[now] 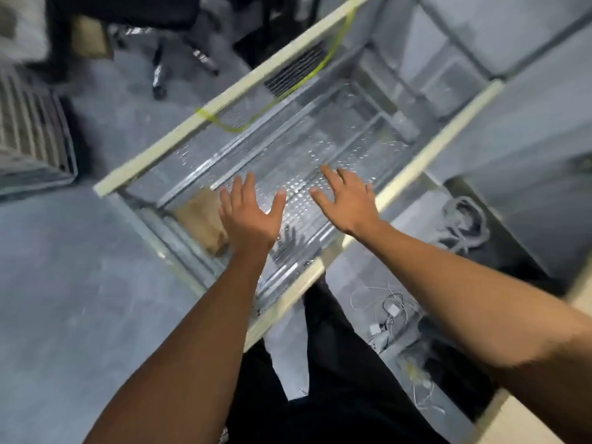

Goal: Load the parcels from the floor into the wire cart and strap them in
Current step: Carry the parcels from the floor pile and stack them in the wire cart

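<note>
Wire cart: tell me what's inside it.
In the wire cart, one brown parcel lies in the near-left corner on the mesh. The left hand covers its right edge; it and the right hand hide some mesh beneath.

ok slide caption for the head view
Left hand and right hand open over the wire cart, brown parcel inside.
</note>
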Available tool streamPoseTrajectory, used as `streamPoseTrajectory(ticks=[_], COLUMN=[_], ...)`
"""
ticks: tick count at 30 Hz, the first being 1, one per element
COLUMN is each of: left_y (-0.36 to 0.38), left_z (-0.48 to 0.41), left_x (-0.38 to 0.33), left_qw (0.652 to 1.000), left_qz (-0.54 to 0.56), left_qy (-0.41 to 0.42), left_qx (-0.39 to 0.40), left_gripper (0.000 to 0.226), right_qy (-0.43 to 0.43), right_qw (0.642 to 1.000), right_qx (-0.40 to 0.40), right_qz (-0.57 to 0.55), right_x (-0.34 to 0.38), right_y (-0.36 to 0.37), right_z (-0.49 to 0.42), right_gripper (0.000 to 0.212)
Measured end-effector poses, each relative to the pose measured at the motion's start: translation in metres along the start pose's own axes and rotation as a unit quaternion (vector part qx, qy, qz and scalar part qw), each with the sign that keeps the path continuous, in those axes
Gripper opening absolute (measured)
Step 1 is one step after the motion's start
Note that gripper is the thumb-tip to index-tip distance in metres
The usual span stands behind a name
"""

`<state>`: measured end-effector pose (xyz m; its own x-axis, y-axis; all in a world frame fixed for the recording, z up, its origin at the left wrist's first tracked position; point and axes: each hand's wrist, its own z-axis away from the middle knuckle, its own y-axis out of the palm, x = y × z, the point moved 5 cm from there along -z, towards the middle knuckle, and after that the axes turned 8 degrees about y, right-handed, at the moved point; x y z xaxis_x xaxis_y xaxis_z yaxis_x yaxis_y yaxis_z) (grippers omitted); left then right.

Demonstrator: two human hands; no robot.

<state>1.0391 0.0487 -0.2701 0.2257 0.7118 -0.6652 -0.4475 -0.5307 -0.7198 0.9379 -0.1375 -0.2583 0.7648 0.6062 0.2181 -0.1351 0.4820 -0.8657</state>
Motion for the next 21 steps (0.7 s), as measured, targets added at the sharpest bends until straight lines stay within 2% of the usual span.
streamPoseTrajectory(ticks=[4,8,15,18,21], left_y=[-0.001,0.025,0.111,0.158,0.203], left_z=[0.043,0.091,0.213,0.275,0.345], left_x=[-0.087,-0.183,-0.335,-0.389,-0.438], left_qw=[0.987,0.955,0.858,0.811,0.763], left_qz=[0.006,0.021,0.033,0.032,0.026], left_qy=[0.144,0.256,0.424,0.473,0.505], left_qx=[0.065,0.15,0.289,0.343,0.402], left_gripper=[0.078,0.082,0.083,0.077,0.086], right_qy=[0.102,0.215,0.376,0.434,0.497], right_qw=[0.988,0.951,0.852,0.798,0.739], right_qx=[-0.057,-0.152,-0.283,-0.33,-0.373], right_qz=[-0.098,-0.161,-0.228,-0.256,-0.259], right_x=[-0.054,-0.137,-0.292,-0.355,-0.414], right_y=[-0.059,-0.103,-0.132,-0.129,-0.125], right_z=[0.089,0.181,0.333,0.398,0.463], right_gripper=[0.072,0.071,0.068,0.067,0.066])
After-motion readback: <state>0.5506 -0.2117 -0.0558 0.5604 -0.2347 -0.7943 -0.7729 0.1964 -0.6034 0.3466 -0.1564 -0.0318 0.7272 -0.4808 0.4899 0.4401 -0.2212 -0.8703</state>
